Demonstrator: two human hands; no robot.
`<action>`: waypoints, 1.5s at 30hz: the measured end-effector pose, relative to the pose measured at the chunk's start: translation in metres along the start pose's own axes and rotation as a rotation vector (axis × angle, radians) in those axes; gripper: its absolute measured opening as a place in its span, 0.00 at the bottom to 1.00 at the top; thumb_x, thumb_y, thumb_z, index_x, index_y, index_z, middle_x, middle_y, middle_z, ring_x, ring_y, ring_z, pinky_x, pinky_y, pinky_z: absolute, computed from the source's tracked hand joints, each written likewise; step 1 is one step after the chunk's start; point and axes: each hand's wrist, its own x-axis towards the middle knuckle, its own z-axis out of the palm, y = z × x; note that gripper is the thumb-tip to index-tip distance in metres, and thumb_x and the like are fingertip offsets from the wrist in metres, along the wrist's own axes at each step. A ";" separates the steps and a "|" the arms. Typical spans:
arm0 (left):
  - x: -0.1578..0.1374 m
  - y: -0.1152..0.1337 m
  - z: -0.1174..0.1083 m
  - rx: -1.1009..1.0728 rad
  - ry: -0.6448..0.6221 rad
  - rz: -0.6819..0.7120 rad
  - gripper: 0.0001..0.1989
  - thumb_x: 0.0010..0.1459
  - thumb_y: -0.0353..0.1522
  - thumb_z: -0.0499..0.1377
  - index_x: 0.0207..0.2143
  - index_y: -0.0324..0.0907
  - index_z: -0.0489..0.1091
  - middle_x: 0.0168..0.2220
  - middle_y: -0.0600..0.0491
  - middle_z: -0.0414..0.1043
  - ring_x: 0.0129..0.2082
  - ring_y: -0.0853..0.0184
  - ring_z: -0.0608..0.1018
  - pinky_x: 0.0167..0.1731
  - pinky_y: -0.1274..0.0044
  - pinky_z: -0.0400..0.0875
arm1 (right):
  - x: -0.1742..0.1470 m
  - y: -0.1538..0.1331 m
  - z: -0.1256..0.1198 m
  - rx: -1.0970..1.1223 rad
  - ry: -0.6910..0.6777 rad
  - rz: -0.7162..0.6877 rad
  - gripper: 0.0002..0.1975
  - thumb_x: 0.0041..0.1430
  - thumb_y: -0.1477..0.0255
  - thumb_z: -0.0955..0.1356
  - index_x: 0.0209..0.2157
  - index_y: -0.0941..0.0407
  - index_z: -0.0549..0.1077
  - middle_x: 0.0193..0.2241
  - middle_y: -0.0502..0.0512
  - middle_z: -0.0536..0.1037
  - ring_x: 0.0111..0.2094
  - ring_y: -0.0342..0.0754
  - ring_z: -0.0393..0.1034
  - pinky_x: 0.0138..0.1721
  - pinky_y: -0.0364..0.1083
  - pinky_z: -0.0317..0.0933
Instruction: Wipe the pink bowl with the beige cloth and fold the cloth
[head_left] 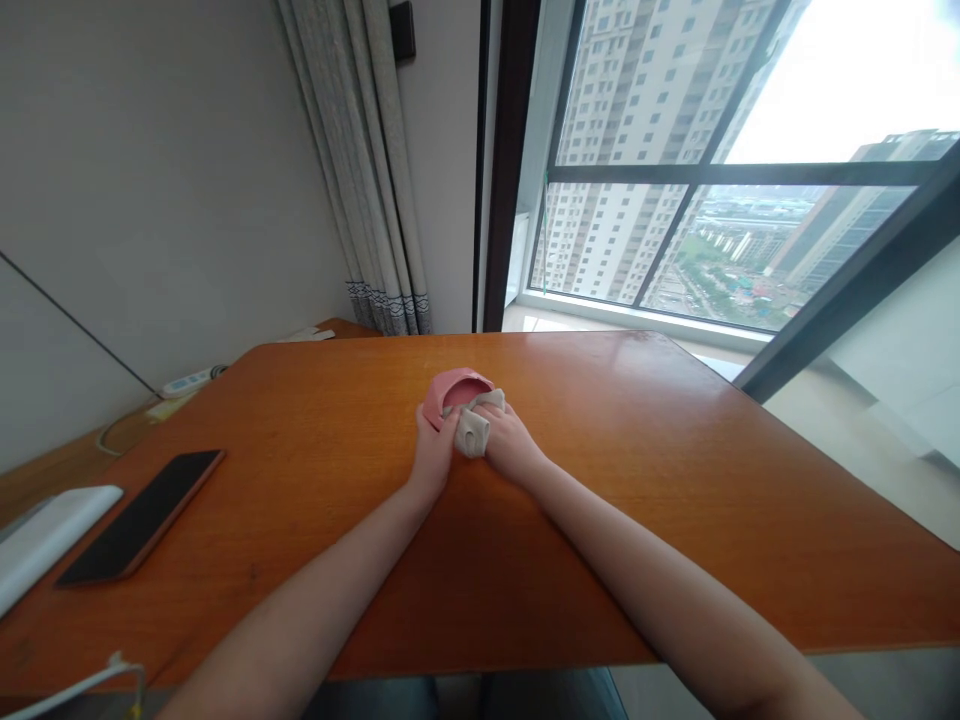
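Note:
Over the middle of the wooden table (pixel 360 420), my left hand (pixel 433 445) grips the near left side of a pink bowl (pixel 442 390). The bowl is tilted, with its opening turned toward me. A light grey cloth (pixel 472 435) is bunched in my right hand (pixel 511 440), its upper part at the bowl's opening and a folded end hanging between my hands. My right fingers are partly hidden by the cloth and the bowl's rim.
A dark phone-like slab (pixel 142 515) lies on the left of the table beside a white flat object (pixel 52 535). A white cable (pixel 82 685) crosses the near left corner. Behind the left edge is a power strip (pixel 187 382). A curtain (pixel 367 170) and window (pixel 675 180) stand beyond.

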 end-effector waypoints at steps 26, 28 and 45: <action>-0.008 0.022 -0.004 0.142 -0.145 0.152 0.26 0.52 0.41 0.58 0.50 0.44 0.54 0.50 0.45 0.67 0.49 0.61 0.72 0.48 0.69 0.65 | -0.001 0.007 -0.002 0.031 0.119 -0.016 0.08 0.62 0.74 0.61 0.35 0.56 0.71 0.32 0.56 0.74 0.39 0.50 0.66 0.49 0.52 0.58; -0.012 0.016 0.002 0.047 -0.123 0.103 0.22 0.54 0.41 0.57 0.48 0.43 0.55 0.50 0.45 0.66 0.49 0.63 0.71 0.50 0.70 0.64 | -0.002 0.004 0.002 0.014 0.112 0.021 0.09 0.62 0.74 0.61 0.32 0.55 0.71 0.30 0.55 0.73 0.38 0.50 0.65 0.46 0.52 0.59; 0.002 0.005 -0.007 0.092 -0.159 0.030 0.23 0.51 0.39 0.59 0.46 0.43 0.56 0.45 0.49 0.67 0.45 0.63 0.71 0.46 0.72 0.65 | -0.004 0.011 0.003 0.050 0.028 0.016 0.10 0.61 0.75 0.60 0.35 0.56 0.72 0.33 0.57 0.74 0.39 0.50 0.65 0.46 0.52 0.59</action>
